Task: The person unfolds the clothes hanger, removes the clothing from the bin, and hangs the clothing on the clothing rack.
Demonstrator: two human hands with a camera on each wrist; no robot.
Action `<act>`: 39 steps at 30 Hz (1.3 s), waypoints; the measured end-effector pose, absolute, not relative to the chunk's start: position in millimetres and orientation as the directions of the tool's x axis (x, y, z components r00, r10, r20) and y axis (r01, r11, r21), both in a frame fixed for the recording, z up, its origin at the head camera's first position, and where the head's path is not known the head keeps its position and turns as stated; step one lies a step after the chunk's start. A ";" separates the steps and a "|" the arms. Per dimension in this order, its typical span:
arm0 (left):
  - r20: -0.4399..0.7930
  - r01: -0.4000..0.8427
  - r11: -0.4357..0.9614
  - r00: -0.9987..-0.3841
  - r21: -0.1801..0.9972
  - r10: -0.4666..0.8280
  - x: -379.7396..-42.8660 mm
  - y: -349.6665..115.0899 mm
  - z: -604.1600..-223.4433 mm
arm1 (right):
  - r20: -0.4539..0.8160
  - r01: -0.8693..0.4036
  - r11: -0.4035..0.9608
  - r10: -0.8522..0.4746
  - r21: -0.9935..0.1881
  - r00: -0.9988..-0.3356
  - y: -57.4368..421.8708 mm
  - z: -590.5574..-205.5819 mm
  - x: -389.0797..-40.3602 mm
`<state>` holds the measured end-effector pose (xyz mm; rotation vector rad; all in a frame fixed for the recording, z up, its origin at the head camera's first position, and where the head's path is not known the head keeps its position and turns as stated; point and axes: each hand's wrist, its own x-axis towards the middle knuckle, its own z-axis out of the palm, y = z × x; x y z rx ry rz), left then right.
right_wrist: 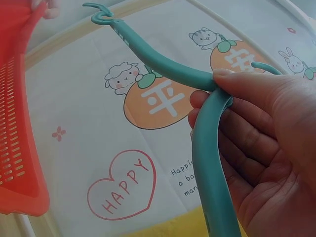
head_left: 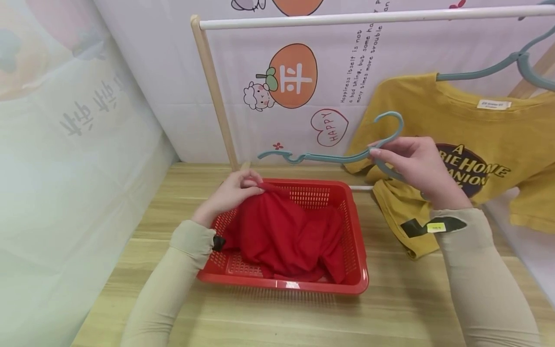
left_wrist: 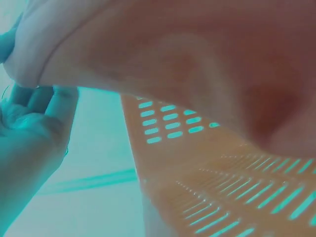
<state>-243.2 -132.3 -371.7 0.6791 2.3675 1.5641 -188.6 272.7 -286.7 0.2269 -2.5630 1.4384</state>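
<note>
Pinched between the thumb and fingers of my left hand (head_left: 230,193) is a raised edge of a red garment (head_left: 277,226). The rest of it lies bunched in a red plastic basket (head_left: 323,287). In the left wrist view the cloth (left_wrist: 133,54) covers much of the frame, so its shape is hard to read. My right hand (head_left: 422,166) grips a teal clothes hanger (head_left: 334,158) at the neck, below its hook. In the right wrist view, the thumb presses where the hanger's arms (right_wrist: 168,66) meet. Nothing hangs on this hanger.
A yellow T-shirt (head_left: 390,106) hangs on another teal hanger (head_left: 481,73) at the right. Above the basket runs the rack's white rail (head_left: 325,19), with a wooden post (head_left: 214,91) at its left end. Everything stands on a wooden tabletop (head_left: 143,270) before a printed backdrop.
</note>
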 end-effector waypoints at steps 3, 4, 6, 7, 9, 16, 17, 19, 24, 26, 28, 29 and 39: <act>0.009 0.245 0.365 -0.840 0.898 0.542 -241.9 -130.2 -370.2 | 0.242 -0.228 0.514 -0.042 -0.827 -0.969 272.4 -286.0 -188.0; -0.010 0.247 0.386 -0.832 0.889 0.555 -241.8 -128.7 -371.0 | 0.241 -0.228 0.515 -0.043 -0.826 -0.970 272.2 -285.8 -187.8; -0.035 0.254 0.419 -0.820 0.872 0.571 -241.4 -124.4 -373.6 | 0.239 -0.228 0.514 -0.046 -0.827 -0.970 271.9 -285.7 -187.5; -0.045 0.262 0.445 -0.821 0.856 0.570 -241.4 -122.1 -375.4 | 0.237 -0.226 0.514 -0.046 -0.827 -0.970 271.8 -285.7 -187.4; -0.061 0.268 0.487 -0.826 0.831 0.560 -241.1 -116.7 -378.5 | 0.234 -0.222 0.517 -0.043 -0.826 -0.971 272.0 -286.0 -187.4; -0.083 0.330 0.629 -0.841 0.704 0.534 -244.8 -95.3 -393.4 | 0.241 -0.227 0.518 -0.041 -0.825 -0.970 273.8 -287.1 -187.4; -0.093 0.335 0.661 -0.847 0.672 0.524 -245.9 -92.9 -396.5 | 0.240 -0.226 0.519 -0.041 -0.824 -0.970 274.0 -287.2 -187.3; -0.113 0.332 0.714 -0.860 0.616 0.497 -246.9 -89.3 -401.1 | 0.239 -0.224 0.522 -0.039 -0.823 -0.970 274.4 -287.5 -187.2; -0.143 0.298 0.785 -0.888 0.543 0.436 -248.9 -85.1 -408.8 | 0.240 -0.223 0.523 -0.036 -0.822 -0.970 276.3 -288.4 -186.9; -0.145 0.292 0.791 -0.892 0.537 0.427 -249.5 -85.0 -410.3 | 0.240 -0.223 0.521 -0.036 -0.824 -0.970 276.1 -288.7 -186.8; -0.150 0.291 0.794 -0.891 0.534 0.428 -250.1 -84.9 -412.1 | 0.238 -0.222 0.518 -0.037 -0.826 -0.971 276.0 -289.1 -186.8; -0.150 0.296 0.795 -0.889 0.530 0.432 -250.4 -84.9 -412.9 | 0.235 -0.221 0.514 -0.037 -0.829 -0.971 275.8 -289.4 -186.8; -0.046 0.323 0.657 -0.877 0.681 0.479 -254.7 -92.3 -401.7 | 0.240 -0.214 0.535 -0.021 -0.817 -0.970 279.9 -292.6 -187.3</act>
